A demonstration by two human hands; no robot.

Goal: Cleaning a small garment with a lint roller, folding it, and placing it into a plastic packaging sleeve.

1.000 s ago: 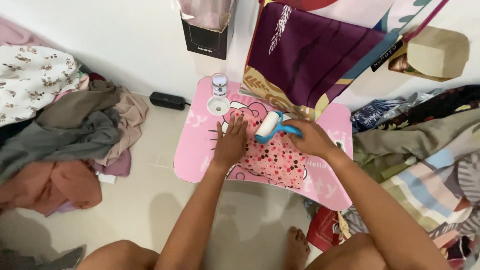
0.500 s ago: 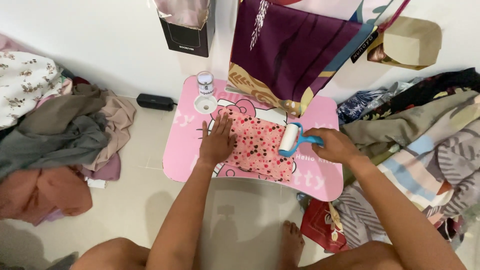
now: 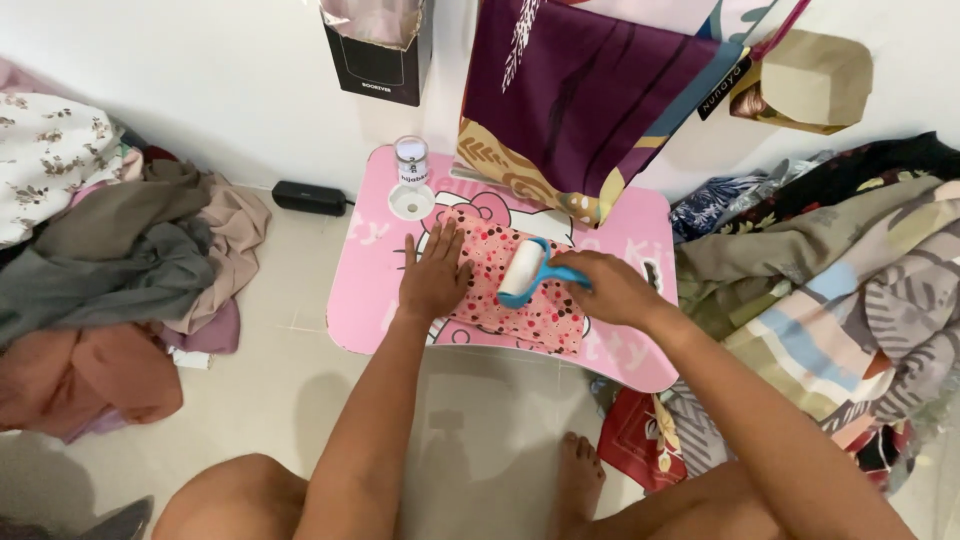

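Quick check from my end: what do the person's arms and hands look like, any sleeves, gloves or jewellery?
Both arms are bare from the hands to the frame edge: no sleeves in view. The left hand and right hand wear no gloves, and no rings, watch or bracelets are visible. Both forearms are slim.

Bright even indoor light, soft shadows on floor, sharp focus, mild wide-angle distortion

Black box-shaped paper bag [image 3: 378,62], white lettering low on front, top centre-left against wall. Small clear jar [image 3: 410,160], white label, upper left corner of pink table [image 3: 362,290].
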